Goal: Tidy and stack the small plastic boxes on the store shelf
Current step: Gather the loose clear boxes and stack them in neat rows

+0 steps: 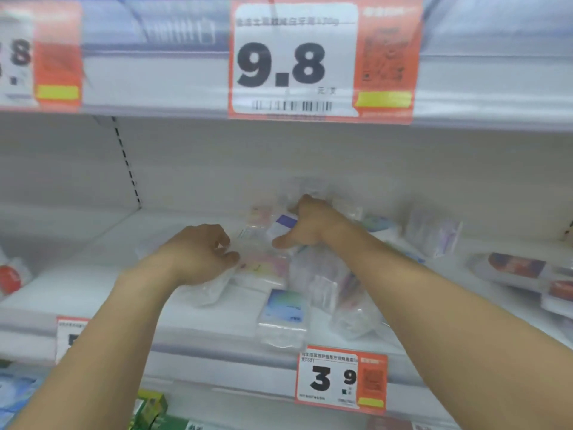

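Several small clear plastic boxes lie in a loose heap on the white shelf. My right hand reaches into the back of the heap, fingers curled over a clear box with a blue-and-white label. My left hand rests on the heap's left side, fingers bent over a clear box and touching a box with a pink and yellow label. A single box with a blue-green label lies flat at the shelf's front edge. Motion blur hides whether either hand truly grips.
More clear boxes stand at the back right. Red-labelled packets lie at far right and one at far left. Price tags 9.8 and 3.9 hang on the shelf edges. Green packs sit below.
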A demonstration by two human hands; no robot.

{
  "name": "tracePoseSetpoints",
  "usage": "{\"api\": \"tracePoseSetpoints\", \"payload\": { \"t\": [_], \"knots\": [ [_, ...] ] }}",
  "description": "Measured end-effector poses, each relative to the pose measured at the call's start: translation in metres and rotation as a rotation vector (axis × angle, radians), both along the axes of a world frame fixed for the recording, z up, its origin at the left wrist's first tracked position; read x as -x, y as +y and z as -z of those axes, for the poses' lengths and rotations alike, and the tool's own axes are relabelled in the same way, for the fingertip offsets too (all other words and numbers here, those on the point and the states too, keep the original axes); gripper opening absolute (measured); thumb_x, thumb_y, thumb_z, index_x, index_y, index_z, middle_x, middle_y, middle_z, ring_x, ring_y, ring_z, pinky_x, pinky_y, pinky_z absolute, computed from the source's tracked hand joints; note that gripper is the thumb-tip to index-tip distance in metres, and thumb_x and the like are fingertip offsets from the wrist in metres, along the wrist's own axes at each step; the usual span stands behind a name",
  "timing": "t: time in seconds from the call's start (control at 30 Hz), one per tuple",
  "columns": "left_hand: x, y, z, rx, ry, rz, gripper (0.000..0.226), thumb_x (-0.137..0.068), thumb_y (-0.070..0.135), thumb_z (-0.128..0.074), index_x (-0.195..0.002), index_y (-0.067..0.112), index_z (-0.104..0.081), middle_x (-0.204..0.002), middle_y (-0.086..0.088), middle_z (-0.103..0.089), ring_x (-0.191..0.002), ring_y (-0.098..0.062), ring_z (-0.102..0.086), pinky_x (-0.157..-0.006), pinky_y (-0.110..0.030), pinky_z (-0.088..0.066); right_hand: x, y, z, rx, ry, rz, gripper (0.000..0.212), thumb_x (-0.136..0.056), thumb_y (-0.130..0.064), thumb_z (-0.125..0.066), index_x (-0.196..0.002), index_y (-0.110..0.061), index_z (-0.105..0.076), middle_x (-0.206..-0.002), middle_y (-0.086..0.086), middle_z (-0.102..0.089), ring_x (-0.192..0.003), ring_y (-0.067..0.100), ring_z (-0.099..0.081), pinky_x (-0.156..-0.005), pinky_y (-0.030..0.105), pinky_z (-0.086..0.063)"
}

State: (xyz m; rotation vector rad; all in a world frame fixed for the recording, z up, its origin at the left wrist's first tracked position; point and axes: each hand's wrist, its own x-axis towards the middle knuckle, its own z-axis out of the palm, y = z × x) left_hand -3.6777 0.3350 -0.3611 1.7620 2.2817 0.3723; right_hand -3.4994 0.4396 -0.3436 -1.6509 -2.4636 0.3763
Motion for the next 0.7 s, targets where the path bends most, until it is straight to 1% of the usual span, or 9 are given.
{"api": "tracePoseSetpoints", "payload": {
  "t": [0.07,0.13,0.23,0.3,0.37,0.43,0.5,0.6,0.7],
  "knots": [
    [0.001,0.001,0.002,0.0,0.016,0.008,0.041,-0.09,0.046,-0.055,-0.126,0.027,-0.053,-0.131,0.003,-0.054,-0.104,-0.017,-0.053,-0.087,-0.028,-0.041,-0.001,-0.002,-0.004,-0.038,-0.047,-0.013,0.082,-0.067,-0.054,-0.083,-0.125,-0.004,-0.053,-0.121,0.01,-0.056,-0.116,0.028,-0.053,-0.084,0.026,-0.042],
    [-0.004,0.0,0.0,-0.084,-0.034,0.028,0.04,-0.091,0.044,-0.055,-0.127,0.026,-0.053,-0.132,0.002,-0.054,-0.103,-0.017,-0.053,-0.088,-0.026,-0.041,-0.01,-0.006,-0.009,-0.134,0.059,-0.029,0.055,-0.066,-0.043,-0.086,-0.102,-0.008,-0.062,-0.1,0.007,-0.056,-0.095,0.025,-0.054,-0.066,0.025,-0.037],
    [-0.018,-0.001,-0.007,-0.168,-0.136,0.095,0.042,-0.089,0.045,-0.059,-0.127,0.028,-0.053,-0.133,0.005,-0.052,-0.1,-0.013,-0.051,-0.086,-0.024,-0.037,-0.039,-0.017,-0.017,-0.157,0.467,0.04,0.032,-0.068,-0.021,-0.083,-0.091,-0.008,-0.065,-0.092,0.005,-0.064,-0.08,0.023,-0.058,-0.063,0.03,-0.039],
    [-0.03,-0.001,-0.008,-0.098,-0.179,0.146,0.057,-0.082,0.055,-0.063,-0.132,0.032,-0.048,-0.139,0.008,-0.045,-0.113,-0.014,-0.05,-0.089,-0.025,-0.037,-0.064,-0.03,-0.019,-0.114,0.735,0.136,0.026,-0.068,-0.014,-0.082,-0.088,-0.008,-0.066,-0.082,0.0,-0.065,-0.067,0.015,-0.057,-0.057,0.024,-0.042],
    [-0.044,-0.001,-0.008,-0.062,-0.187,0.208,0.073,-0.075,0.068,-0.062,-0.138,0.036,-0.042,-0.147,0.009,-0.036,-0.131,-0.014,-0.039,-0.1,-0.029,-0.035,-0.087,-0.043,-0.012,-0.087,0.859,0.198,0.025,-0.069,-0.009,-0.082,-0.089,-0.01,-0.067,-0.077,-0.005,-0.064,-0.061,0.008,-0.054,-0.047,0.012,-0.04],
    [-0.064,-0.001,-0.008,-0.081,-0.226,0.3,0.078,-0.077,0.071,-0.057,-0.143,0.037,-0.035,-0.153,0.011,-0.029,-0.138,-0.012,-0.031,-0.108,-0.029,-0.03,-0.106,-0.052,-0.003,-0.068,0.885,0.238,0.027,-0.071,-0.003,-0.079,-0.091,-0.015,-0.065,-0.079,-0.007,-0.063,-0.062,0.004,-0.055,-0.043,0.006,-0.037],
    [-0.084,-0.001,-0.005,-0.035,-0.229,0.409,0.084,-0.075,0.072,-0.057,-0.146,0.04,-0.027,-0.154,0.013,-0.027,-0.139,-0.012,-0.031,-0.111,-0.031,-0.029,-0.121,-0.056,0.006,-0.04,0.863,0.272,0.028,-0.073,0.0,-0.077,-0.089,-0.017,-0.062,-0.08,-0.004,-0.061,-0.059,0.008,-0.053,-0.04,0.009,-0.037],
    [-0.105,0.001,0.01,0.093,-0.05,0.54,0.097,-0.06,0.079,-0.064,-0.142,0.05,-0.02,-0.151,0.013,-0.032,-0.14,-0.017,-0.029,-0.111,-0.042,-0.033,-0.137,-0.056,0.016,0.019,0.814,0.282,0.028,-0.075,-0.009,-0.079,-0.093,-0.017,-0.059,-0.088,-0.002,-0.061,-0.06,0.011,-0.052,-0.045,0.018,-0.042],
    [-0.109,0.006,0.016,0.083,0.049,0.478,0.093,-0.065,0.052,-0.071,-0.14,0.053,-0.016,-0.145,0.005,-0.037,-0.133,-0.022,-0.037,-0.104,-0.043,-0.041,-0.15,-0.056,0.022,0.046,0.751,0.269,0.032,-0.076,-0.019,-0.081,-0.098,-0.021,-0.058,-0.098,-0.01,-0.059,-0.072,0.008,-0.055,-0.058,0.021,-0.04]
  ]
}}
